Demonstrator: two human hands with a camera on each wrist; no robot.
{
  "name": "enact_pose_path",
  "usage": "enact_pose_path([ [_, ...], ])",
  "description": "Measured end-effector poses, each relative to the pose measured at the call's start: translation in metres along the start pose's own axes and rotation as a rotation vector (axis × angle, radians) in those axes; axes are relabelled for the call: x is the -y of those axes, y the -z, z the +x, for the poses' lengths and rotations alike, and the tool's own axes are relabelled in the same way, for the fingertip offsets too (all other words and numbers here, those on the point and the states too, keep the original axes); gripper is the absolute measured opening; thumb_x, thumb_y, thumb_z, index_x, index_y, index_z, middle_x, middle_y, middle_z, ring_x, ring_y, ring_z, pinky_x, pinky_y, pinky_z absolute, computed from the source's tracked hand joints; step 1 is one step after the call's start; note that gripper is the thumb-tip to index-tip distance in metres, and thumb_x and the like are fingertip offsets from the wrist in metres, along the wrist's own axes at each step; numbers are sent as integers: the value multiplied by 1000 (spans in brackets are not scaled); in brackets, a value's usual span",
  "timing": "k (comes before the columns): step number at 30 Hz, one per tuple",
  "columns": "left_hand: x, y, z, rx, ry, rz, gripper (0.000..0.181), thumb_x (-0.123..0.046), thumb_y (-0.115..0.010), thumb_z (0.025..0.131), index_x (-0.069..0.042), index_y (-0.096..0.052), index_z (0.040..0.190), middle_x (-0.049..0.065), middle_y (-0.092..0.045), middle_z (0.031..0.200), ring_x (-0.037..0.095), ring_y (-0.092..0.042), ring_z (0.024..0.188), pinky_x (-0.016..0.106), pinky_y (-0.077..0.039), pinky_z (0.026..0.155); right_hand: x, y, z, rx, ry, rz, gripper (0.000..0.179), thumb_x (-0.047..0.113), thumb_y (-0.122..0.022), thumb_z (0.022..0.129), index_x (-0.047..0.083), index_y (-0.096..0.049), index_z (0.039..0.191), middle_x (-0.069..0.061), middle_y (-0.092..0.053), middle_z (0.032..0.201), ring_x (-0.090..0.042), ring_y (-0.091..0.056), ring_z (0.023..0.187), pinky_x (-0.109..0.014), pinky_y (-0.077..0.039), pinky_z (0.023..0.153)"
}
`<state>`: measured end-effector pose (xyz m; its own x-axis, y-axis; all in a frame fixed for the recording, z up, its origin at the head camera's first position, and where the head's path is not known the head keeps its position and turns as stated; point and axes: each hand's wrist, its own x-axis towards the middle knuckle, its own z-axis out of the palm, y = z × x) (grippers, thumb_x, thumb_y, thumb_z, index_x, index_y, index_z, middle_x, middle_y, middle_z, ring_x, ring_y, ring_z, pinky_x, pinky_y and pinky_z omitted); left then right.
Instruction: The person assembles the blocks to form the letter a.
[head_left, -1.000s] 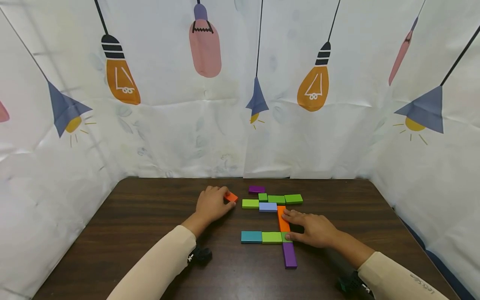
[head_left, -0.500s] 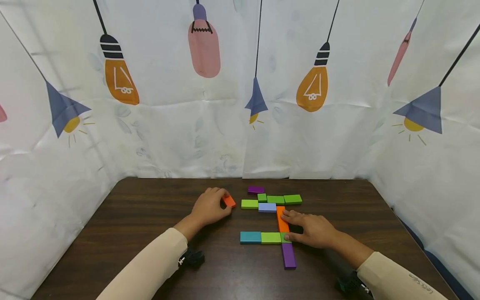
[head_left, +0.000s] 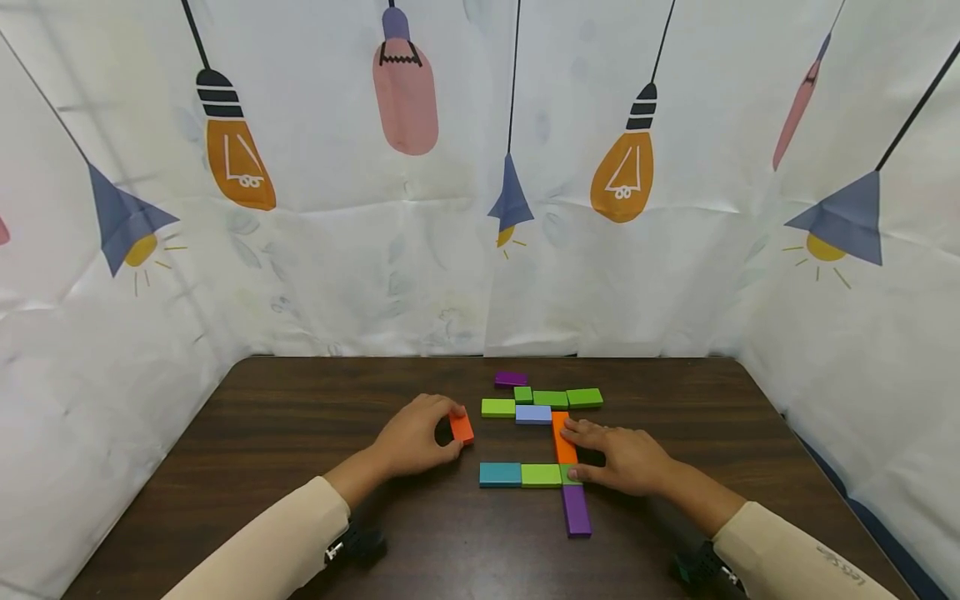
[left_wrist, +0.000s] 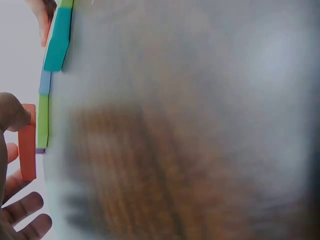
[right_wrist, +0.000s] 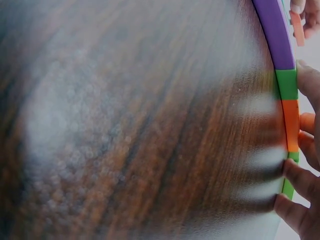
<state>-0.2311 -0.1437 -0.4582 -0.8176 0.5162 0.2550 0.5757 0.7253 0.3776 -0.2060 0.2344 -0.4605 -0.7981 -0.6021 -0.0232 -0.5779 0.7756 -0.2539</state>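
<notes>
My left hand (head_left: 414,433) pinches a red-orange block (head_left: 462,427) between thumb and fingers, left of the laid-out blocks. In the left wrist view that block (left_wrist: 28,145) stands on its narrow side in the grip, other fingers spread. My right hand (head_left: 630,460) rests with fingertips on an orange block (head_left: 562,437) and thumb at a small green block (head_left: 566,477). From the green block a purple block (head_left: 577,511) runs toward me. A lime block (head_left: 541,476) and a teal block (head_left: 500,475) extend left of it.
Beyond the orange block lie a blue block (head_left: 533,415), a lime block (head_left: 498,408) and several green blocks (head_left: 551,400). A dark purple block (head_left: 512,379) lies farthest back. The brown wooden table (head_left: 300,417) ends at a white lamp-print curtain (head_left: 420,283).
My left hand has drawn the red-orange block toward me and turned it from slanting to nearly lengthwise. The right hand and the laid blocks have stayed in place.
</notes>
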Motion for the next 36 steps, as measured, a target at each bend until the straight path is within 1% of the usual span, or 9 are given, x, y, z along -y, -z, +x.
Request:
enact_pose_path([
  [3, -5, 1, -7, 9, -29, -23, 39, -27, -78, 85, -12, -69, 120, 0, -66, 123, 24, -58, 118, 47, -50, 98, 1, 1, 0, 0, 0, 1, 77, 72, -50, 95, 21, -51, 153, 2, -45, 157, -28, -51, 137, -42, -55, 75],
  [8, -12, 1, -19, 29, -42, -45, 38, -29, -79, 86, -15, -68, 120, -3, -66, 123, 22, -57, 119, 46, -50, 99, 2, 4, -1, 4, 9, 18, 76, 70, -52, 96, 20, -51, 153, 1, -45, 157, -30, -51, 136, -37, -54, 67],
  [12, -15, -1, -26, 47, -51, -63, 38, -30, -80, 86, -17, -68, 119, -5, -66, 122, 19, -56, 119, 46, -49, 99, 2, 3, 0, 7, 12, 15, 76, 70, -52, 96, 20, -51, 153, 1, -45, 157, -29, -51, 137, -36, -53, 66],
  [15, -16, -3, -30, 54, -64, -66, 38, -30, -81, 85, -18, -68, 119, -7, -65, 122, 17, -56, 119, 45, -50, 99, 0, 1, 0, 8, 11, 7, 77, 72, -50, 96, 21, -50, 154, 2, -44, 158, -29, -51, 137, -40, -55, 72],
  [19, -20, -4, -34, 67, -80, -80, 40, -31, -82, 84, -19, -68, 119, -7, -65, 122, 16, -56, 119, 45, -50, 99, 0, 0, 0, 5, 7, 4, 78, 73, -49, 95, 21, -50, 154, 2, -44, 158, -30, -51, 137, -51, -55, 84],
  [22, -23, -4, -37, 92, -73, -90, 40, -32, -81, 85, -20, -67, 120, -8, -65, 123, 16, -56, 120, 45, -49, 100, 0, 0, 0, 6, 2, 6, 78, 73, -49, 95, 21, -50, 154, 2, -44, 158, -30, -51, 137, -52, -55, 85],
  [28, -26, -3, -43, 126, -64, -101, 39, -34, -80, 86, -22, -66, 121, -10, -63, 123, 15, -54, 121, 45, -48, 101, 0, 0, 0, 9, -4, 4, 79, 73, -49, 95, 21, -50, 154, 2, -44, 158, -29, -51, 137, -48, -55, 80],
  [34, -28, -3, -48, 116, -96, -93, 40, -35, -82, 84, -23, -67, 119, -12, -63, 122, 14, -55, 120, 45, -48, 101, 0, 1, 1, 16, -8, -2, 79, 74, -48, 95, 22, -50, 154, 2, -43, 158, -30, -52, 136, -39, -54, 68],
  [36, -28, -4, -49, 106, -114, -94, 40, -34, -82, 83, -23, -67, 118, -13, -63, 121, 13, -55, 119, 45, -48, 101, 0, 1, 1, 16, -8, -5, 79, 74, -49, 95, 21, -50, 154, 2, -43, 158, -30, -52, 136, -38, -54, 68],
])
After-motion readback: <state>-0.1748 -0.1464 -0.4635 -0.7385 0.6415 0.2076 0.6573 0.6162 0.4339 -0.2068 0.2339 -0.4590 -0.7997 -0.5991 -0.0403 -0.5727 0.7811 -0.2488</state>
